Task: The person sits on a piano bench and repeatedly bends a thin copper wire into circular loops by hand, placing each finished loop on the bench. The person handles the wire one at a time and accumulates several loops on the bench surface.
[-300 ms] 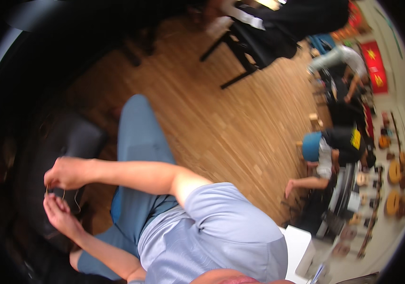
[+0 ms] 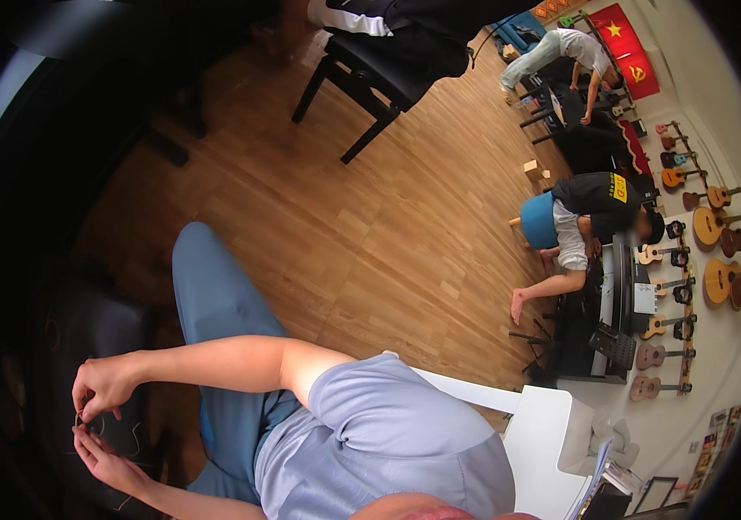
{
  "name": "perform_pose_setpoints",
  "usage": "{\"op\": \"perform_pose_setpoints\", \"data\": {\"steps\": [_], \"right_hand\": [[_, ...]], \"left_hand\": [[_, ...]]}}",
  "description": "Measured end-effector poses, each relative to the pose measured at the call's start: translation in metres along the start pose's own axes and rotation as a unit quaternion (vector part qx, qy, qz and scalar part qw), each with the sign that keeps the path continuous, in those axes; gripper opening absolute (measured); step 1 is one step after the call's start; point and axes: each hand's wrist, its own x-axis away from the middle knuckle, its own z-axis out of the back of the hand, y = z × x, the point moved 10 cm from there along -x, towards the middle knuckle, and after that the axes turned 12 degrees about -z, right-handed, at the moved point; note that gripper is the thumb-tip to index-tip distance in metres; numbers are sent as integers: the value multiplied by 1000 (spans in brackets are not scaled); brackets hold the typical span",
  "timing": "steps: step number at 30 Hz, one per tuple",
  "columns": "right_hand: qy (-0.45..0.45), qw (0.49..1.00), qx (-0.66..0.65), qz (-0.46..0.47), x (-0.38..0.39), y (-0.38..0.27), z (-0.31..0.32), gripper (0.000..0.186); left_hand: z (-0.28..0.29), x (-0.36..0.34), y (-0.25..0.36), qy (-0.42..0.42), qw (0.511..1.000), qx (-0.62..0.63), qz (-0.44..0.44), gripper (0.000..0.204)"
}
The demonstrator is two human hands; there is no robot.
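My right hand is closed, thumb and fingertips pinched on a thin, light brown cord that forms loose loops. Just below it, my left hand has its fingers bent together around the same cord, their tips close to those of my right hand. Both hands are over a dark padded surface at the far left, beside my blue-clad leg. The exact grip at the fingertips is too small to make out.
A black bench holds dark clothing on the wooden floor. At right, one person sits on a blue stool by a keyboard; another person bends forward. Guitars line the wall. A white chair is behind me.
My view has shifted: the bench and people sit higher and further left in the picture. My hands appear lower, still at the cord, with the fingertips closer together.
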Motion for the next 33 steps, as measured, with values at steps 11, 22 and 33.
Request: {"op": "perform_pose_setpoints", "data": {"steps": [11, 22, 33], "right_hand": [[-39, 994, 93, 38, 6, -3, 12, 20], [-252, 964, 62, -58, 21, 17, -15, 24], [-20, 977, -211, -2, -7, -10, 45, 16]], "left_hand": [[-65, 93, 49, 23, 973, -124, -194, 44], [-26, 165, 3, 11, 989, -63, -131, 44], [-77, 52, 91, 35, 978, -69, -194, 43]]}}
